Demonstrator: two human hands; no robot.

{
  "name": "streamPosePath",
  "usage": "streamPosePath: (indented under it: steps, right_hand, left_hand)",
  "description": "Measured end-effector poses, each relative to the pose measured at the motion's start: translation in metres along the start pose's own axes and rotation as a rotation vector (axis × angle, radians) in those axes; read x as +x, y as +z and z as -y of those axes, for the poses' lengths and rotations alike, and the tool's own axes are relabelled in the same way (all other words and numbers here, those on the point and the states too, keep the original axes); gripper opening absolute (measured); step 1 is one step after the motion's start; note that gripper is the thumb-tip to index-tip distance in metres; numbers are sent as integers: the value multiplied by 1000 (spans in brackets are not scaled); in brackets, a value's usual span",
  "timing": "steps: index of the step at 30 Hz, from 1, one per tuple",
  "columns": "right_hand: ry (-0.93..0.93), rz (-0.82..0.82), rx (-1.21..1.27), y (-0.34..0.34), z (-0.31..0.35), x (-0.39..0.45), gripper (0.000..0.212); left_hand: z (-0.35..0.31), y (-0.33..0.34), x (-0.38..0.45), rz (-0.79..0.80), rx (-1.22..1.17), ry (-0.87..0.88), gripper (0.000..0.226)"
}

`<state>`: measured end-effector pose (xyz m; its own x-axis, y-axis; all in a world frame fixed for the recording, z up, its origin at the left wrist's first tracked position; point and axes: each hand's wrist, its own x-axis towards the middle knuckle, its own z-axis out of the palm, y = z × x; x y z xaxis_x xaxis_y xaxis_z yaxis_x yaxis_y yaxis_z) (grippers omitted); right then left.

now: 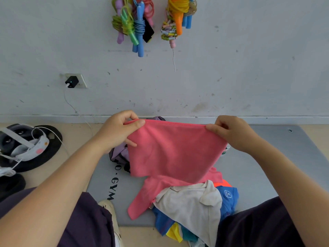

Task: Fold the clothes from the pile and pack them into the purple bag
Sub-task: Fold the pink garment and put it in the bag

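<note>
Pink garment (175,150) hangs stretched sideways between both hands — left hand (118,130) and right hand (231,134) each pinch a top corner in curled fingers — its long edge level, above the pile (192,207), purple bag (119,154) nearer the left hand.

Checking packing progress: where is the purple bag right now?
In the head view the purple bag sits on the grey mat near the wall, just left of centre, mostly hidden behind the pink garment that the left hand and right hand hold up.
</note>
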<state>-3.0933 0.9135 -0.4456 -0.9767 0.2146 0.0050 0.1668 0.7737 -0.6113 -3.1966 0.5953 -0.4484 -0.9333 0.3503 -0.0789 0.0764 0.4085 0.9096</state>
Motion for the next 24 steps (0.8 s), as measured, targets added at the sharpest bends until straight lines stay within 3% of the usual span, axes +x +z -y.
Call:
streamPosePath:
  steps: [5,8,10,14,19,24]
  right_hand:
    - [73,78,287,0,15,-9,34]
    - [6,252,477,1,30,-22,15]
    - [-57,397,633,2,40,-31,19]
    - [-140,578,816,5,58,-44,20]
    - [-164,557,728,13,64,-46,31]
    - [-178,511,621,16,68,-47,31]
  left_hand:
    - [-6,10,-8,-75,-48,-45,21]
    - [-15,18,-14,37,-339,-101,25]
    - [-21,21,-18,152,-478,-104,32]
    - [-27,31,-25,233,-521,-117,37]
    - [-29,44,-31,179,-273,-47,16]
    - [-34,49,-35,231,-274,-40,13]
